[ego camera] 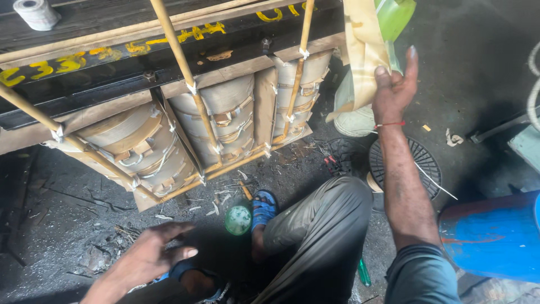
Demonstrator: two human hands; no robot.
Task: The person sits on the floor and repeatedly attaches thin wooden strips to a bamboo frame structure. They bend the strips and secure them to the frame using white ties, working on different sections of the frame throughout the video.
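So, quick look at where I'm at. My right hand (pixel 394 90) is up at about 1 o'clock, thumb and fingers pinched on the lower edge of a wide strip of tan insulating paper (pixel 363 50) that hangs down from above the top of the view. My left hand (pixel 149 256) is down at 7 o'clock, fingers spread open and hovering just above the dirty floor (pixel 67 225), not holding anything.

I'd say the paper strip is light and floppy, kind of stiff like cardboard sheet but easy to crease or tear, so I'd grip it flat near the edge like I'm doing, not crumple it in a fist.

Straight ahead at 11 to 12 o'clock is the transformer core with three wrapped coils (pixel 225 118), taped up in the same tan paper, with wooden sticks (pixel 185 73) tied across the front. That thing looks seriously heavy and rigid, not something I'd shift by hand.

Between my feet, near the centre, sits a small green roll of tape (pixel 238 219), just beside my blue sandal (pixel 263 207). A blue drum (pixel 495 236) lies at 4 o'clock, and a round black grate (pixel 419 166) is on the floor under my right forearm. A white roll (pixel 36 12) rests on top of the frame at 10 o'clock.
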